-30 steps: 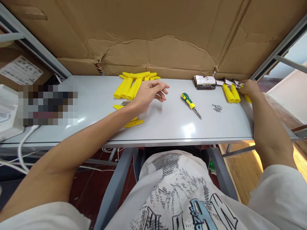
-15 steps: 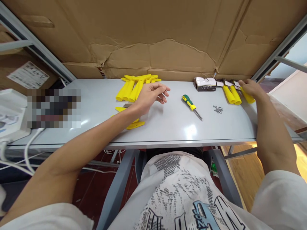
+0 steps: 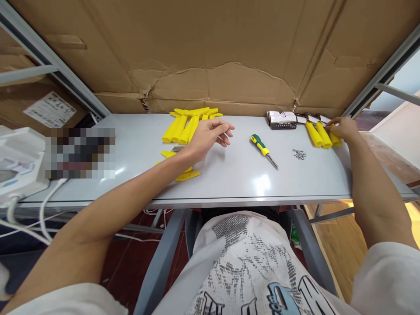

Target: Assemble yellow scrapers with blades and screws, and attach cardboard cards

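My left hand (image 3: 213,135) hovers over the middle of the desk, its fingers loosely curled and apart with nothing between them. Beside it lie several yellow T-shaped handles (image 3: 183,127), and flat yellow pieces (image 3: 187,176) lie under the forearm. At the right end, my right hand (image 3: 344,129) has its fingers round the rightmost yellow-handled tool (image 3: 335,136). Two more such tools (image 3: 323,134) lie to its left. A green and yellow screwdriver (image 3: 260,145) rests between the hands, with a small pile of screws (image 3: 299,154) to its right.
A small black and white box (image 3: 282,120) stands at the back of the desk (image 3: 229,183), against a cardboard wall (image 3: 210,43). At the left are a white device (image 3: 21,162) with cables and a blurred patch. Metal frame bars rise at both sides.
My right hand has drawn slightly closer to the other tools, and the rightmost yellow handle now lies nearer to them. The whole view has shifted a little; my left hand keeps its pose.
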`<state>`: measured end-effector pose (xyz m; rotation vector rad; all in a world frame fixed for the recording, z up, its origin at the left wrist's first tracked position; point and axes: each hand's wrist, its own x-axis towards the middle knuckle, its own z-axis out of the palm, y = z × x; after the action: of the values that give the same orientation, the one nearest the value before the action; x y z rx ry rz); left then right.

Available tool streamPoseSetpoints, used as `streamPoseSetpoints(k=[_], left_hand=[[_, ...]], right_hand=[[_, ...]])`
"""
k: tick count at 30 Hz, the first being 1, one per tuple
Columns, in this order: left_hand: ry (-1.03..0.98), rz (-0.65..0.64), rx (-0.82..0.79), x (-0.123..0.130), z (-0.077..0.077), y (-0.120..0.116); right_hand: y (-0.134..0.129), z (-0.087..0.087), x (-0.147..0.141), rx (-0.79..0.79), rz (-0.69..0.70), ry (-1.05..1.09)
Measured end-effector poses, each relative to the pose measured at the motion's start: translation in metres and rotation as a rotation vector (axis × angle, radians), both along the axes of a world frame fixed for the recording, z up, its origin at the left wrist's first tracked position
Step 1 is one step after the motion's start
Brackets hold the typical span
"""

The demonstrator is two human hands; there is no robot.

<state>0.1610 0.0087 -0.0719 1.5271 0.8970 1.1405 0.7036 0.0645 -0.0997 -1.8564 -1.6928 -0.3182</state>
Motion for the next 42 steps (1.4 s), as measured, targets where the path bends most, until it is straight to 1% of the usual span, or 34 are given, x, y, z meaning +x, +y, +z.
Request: streamPoseSetpoints(k=[3,4,9,14,24,32,37,40,42], left_hand=[[0.008,-0.004,0.003,0.000,0.002,-0.003],[0.009,-0.005,0.004,0.000,0.003,-0.003],[0.015,0.000,-0.005,0.000,0.003,-0.004],[0.034,0.003,-0.013,0.001,0.005,-0.005],[0.046,-0.012,0.024,-0.001,0.000,0.002],[0.069,-0.023,0.029,-0.002,0.001,0.001],[0.071,-0.033,0.036,-0.002,-0.001,0.002],[0.109,-0.009,0.075,-0.003,0.003,0.005],[0.207,0.029,0.154,-0.011,0.013,0.011]], right_hand=[[-0.004,0.002,0.001,-0.137,-0.189,0.021],[-0.004,0.003,-0.001,-0.173,-0.222,0.021],[0.005,0.005,-0.014,-0.328,-0.291,-0.023],[0.007,0.006,-0.021,-0.394,-0.304,-0.055],[0.002,0.005,-0.028,-0.382,-0.291,-0.066],[0.006,0.002,-0.018,-0.408,-0.266,-0.094],[0.013,0.001,-0.012,-0.431,-0.240,-0.159],[0.011,0.001,-0.012,-0.438,-0.240,-0.212],[0.007,0.003,-0.014,-0.427,-0.252,-0.254]])
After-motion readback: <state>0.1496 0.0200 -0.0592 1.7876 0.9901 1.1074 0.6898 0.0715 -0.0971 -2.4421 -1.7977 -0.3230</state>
